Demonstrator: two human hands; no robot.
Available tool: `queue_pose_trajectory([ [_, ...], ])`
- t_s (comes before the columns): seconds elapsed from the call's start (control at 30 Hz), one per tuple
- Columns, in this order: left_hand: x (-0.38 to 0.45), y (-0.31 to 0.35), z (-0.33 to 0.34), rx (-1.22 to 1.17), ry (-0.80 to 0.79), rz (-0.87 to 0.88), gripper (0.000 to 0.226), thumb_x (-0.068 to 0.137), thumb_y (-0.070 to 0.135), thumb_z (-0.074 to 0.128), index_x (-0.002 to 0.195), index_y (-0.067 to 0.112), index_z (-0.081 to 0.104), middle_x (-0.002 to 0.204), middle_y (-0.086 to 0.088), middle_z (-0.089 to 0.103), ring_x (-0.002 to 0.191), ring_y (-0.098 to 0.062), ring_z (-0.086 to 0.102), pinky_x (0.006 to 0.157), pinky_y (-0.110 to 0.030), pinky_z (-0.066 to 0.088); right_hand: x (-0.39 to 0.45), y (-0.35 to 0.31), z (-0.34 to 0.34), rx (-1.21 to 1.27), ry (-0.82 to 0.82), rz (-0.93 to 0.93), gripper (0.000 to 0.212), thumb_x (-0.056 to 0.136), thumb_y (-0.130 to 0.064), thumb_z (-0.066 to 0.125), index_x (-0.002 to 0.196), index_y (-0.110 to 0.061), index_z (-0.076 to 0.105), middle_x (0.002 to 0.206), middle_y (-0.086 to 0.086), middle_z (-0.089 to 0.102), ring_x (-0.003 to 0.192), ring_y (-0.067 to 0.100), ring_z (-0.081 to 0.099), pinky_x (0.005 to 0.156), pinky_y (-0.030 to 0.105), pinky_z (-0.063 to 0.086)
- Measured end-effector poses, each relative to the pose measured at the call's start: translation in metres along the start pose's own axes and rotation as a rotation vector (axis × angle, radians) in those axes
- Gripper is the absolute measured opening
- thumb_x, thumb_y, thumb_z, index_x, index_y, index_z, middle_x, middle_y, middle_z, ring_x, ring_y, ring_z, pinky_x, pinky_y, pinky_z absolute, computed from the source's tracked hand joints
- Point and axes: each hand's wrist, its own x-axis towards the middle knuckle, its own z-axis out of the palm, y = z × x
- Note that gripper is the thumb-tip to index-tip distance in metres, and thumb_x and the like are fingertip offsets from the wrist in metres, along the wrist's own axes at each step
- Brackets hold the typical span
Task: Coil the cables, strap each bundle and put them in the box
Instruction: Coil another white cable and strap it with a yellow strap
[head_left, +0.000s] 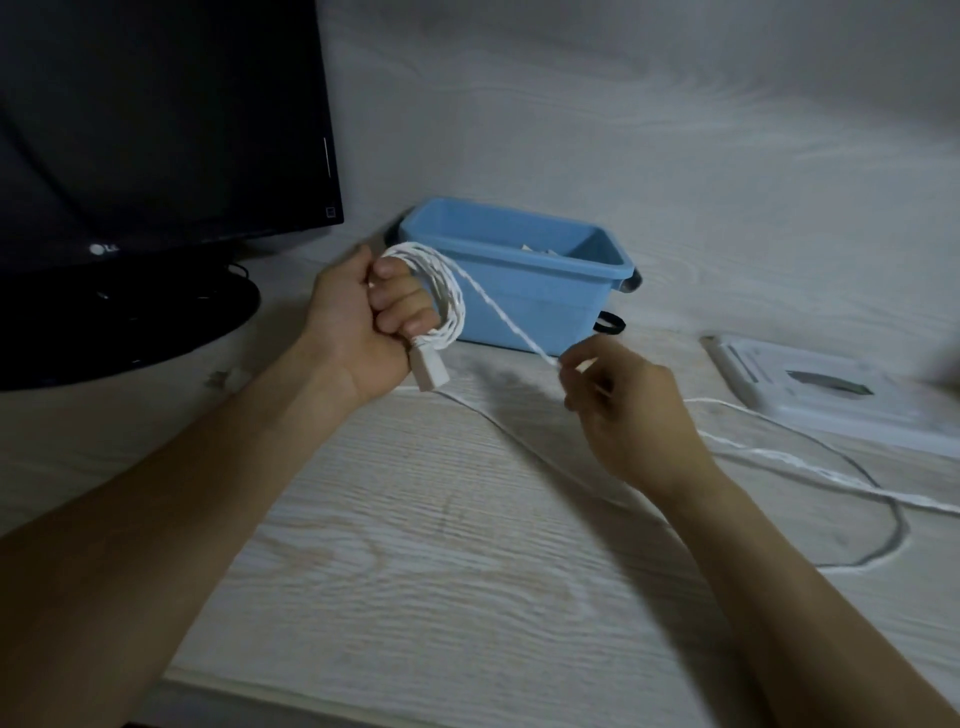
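A: What lies closest on the table (426, 597)?

B: Loose white cable (810, 462), trailing in a slack curve off to the right. I count one cable, though a second grey loop beside it might be another (too blurred to say).

A: And the hands?

B: Two. The right hand (631, 410) pinches the free run of cable between thumb and fingertips, a narrow grip, probably to feed it taut toward the other hand. The left hand (374, 325) is a closed fist holding the coil (447, 296), several turns wrapped round its fingers, so the loops keep one size. One white plug (430, 370) hangs out below the fist.

A: So coiling is unfinished?

B: I judge so; much cable is left on the table, and no strap is on the bundle.

A: Farther back?

B: One blue box (524, 283) just behind the coil, open, something pale inside. A black strap (609, 323) lies at its right corner. One white flat device (826, 387) sits right, one dark monitor (156, 130) stands left.
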Motion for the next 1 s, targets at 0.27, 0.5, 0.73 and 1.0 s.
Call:
queue_pose_trajectory([
  [0.27, 0.001, -0.012, 0.007, 0.08, 0.075, 0.078, 0.031, 0.105, 0.022, 0.031, 0.088, 0.006, 0.051, 0.063, 0.0, 0.043, 0.049, -0.011, 0.041, 0.063, -0.027, 0.042, -0.01, -0.015, 0.014, -0.018, -0.333, -0.152, 0.017, 0.093, -0.018, 0.065, 0.107, -0.026, 0.069, 0.08, -0.016, 0.066, 0.072, -0.002, 0.059, 0.066, 0.01, 0.042],
  [0.5, -0.005, -0.041, 0.005, 0.732, 0.046, 0.322, 0.014, 0.102, 0.002, 0.041, 0.108, 0.005, 0.054, 0.076, -0.003, 0.056, 0.065, -0.013, 0.059, 0.079, -0.033, 0.05, -0.01, -0.014, 0.014, 0.0, -0.355, -0.243, 0.03, 0.09, -0.001, 0.062, 0.115, -0.016, 0.073, 0.098, -0.008, 0.067, 0.086, 0.006, 0.06, 0.078, 0.017, 0.048],
  [0.73, -0.007, -0.054, -0.005, 1.199, -0.097, 0.666, 0.03, 0.097, 0.014, 0.046, 0.125, 0.006, 0.047, 0.076, 0.001, 0.063, 0.076, -0.008, 0.062, 0.082, -0.025, 0.049, -0.012, -0.02, 0.017, 0.091, -0.317, -0.298, 0.028, 0.09, 0.002, 0.064, 0.113, -0.012, 0.074, 0.095, -0.002, 0.07, 0.083, 0.009, 0.064, 0.075, 0.021, 0.05],
  [1.0, -0.002, -0.052, -0.009, 1.087, -0.024, 0.669, 0.022, 0.097, -0.005, 0.049, 0.117, 0.004, 0.048, 0.082, -0.004, 0.059, 0.073, -0.005, 0.065, 0.075, -0.021, 0.051, -0.014, -0.028, 0.018, 0.085, -0.287, -0.288, 0.024, 0.091, -0.007, 0.066, 0.112, -0.014, 0.074, 0.094, -0.002, 0.07, 0.08, 0.008, 0.061, 0.074, 0.013, 0.045],
])
